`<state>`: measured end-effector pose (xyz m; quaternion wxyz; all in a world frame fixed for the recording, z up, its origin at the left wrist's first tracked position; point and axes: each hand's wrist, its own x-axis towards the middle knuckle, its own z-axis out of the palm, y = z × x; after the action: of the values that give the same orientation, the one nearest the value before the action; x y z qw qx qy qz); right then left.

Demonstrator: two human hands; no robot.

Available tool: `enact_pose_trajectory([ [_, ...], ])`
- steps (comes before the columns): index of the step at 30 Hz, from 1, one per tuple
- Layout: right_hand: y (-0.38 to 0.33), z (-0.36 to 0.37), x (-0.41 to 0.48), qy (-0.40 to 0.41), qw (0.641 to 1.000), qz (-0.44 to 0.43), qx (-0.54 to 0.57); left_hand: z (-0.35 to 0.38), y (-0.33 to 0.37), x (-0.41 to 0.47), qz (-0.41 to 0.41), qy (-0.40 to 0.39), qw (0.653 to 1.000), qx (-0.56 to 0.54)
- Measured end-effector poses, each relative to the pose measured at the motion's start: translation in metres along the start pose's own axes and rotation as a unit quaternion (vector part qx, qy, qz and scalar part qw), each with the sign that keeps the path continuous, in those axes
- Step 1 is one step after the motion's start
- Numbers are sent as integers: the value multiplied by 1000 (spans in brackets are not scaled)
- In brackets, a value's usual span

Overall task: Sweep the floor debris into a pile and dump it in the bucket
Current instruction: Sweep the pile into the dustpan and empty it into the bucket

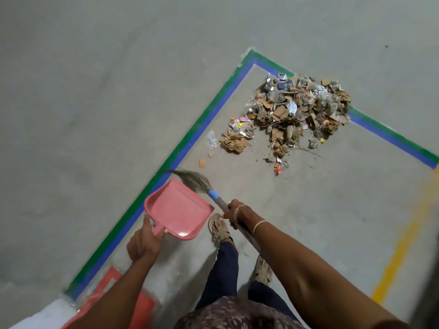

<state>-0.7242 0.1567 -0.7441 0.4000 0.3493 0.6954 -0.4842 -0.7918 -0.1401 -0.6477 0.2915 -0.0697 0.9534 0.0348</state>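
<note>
plainly, the debris pile [292, 115] sits gathered in the upper right of the frame, on the floor [308, 210] just inside the corner of the green and blue tape [190, 138], with a few loose scraps lying toward its lower left. it looks like torn cardboard, crumpled paper, foil and clear wrappers. this is light, dry, loose stuff that will likely scatter or flutter if pushed hard, so short gentle strokes should suit it best. nothing in it looks heavy or fragile, though fine bits may slip under a pan's lip.

the left hand [145, 241] grips the short handle of the pink dustpan [178, 207], fingers curled round it; the pan is empty, low in the centre of the frame. it looks like stiff, light plastic, best held by that handle with its front lip pressed flat to the floor beside the pile.

the right hand [234, 212] closes round the handle of the broom [190, 181], near its blue collar, and the soft bristles fan over the pan's far edge. a grip that low should give fine control.

both tools are well apart from the pile. a red shape [140, 309] at the lower left edge may be the bucket; that cannot be told.
</note>
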Motion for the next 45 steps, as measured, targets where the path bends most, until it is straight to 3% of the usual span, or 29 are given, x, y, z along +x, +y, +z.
enact_pose_trajectory([
  [2, 10, 1, 8, 19, 999, 31, 28, -3, 1, 0, 9, -4, 1000, 5],
  [4, 14, -4, 5, 63, 988, 60, 128, -5, 3, 1, 23, -5, 1000, 14],
  [9, 25, -36, -23, 158, 935, 87, 304, -11, 12, 5, 40, -8, 999, 21],
  [13, 34, -67, -61, 167, 897, 97, 398, -18, 18, 6, 57, -6, 998, 11],
  [19, 15, -72, -130, 38, 909, 69, 409, -29, 22, 17, 62, 4, 998, -10],
  [24, -12, -45, -97, -35, 908, 11, 416, -27, 14, 28, 52, 17, 999, 5],
  [31, -66, -44, 11, 30, 919, 30, 391, -13, -6, 29, 59, 44, 997, 29],
  [36, -51, -80, 46, 130, 858, 82, 490, -10, 8, 18, 64, 54, 996, 28],
  [40, -24, -107, 13, 188, 841, 75, 502, -14, 35, 1, 33, 32, 999, 29],
  [45, 1, -113, -60, 103, 825, 42, 555, -18, 62, -3, 28, 16, 999, 26],
])
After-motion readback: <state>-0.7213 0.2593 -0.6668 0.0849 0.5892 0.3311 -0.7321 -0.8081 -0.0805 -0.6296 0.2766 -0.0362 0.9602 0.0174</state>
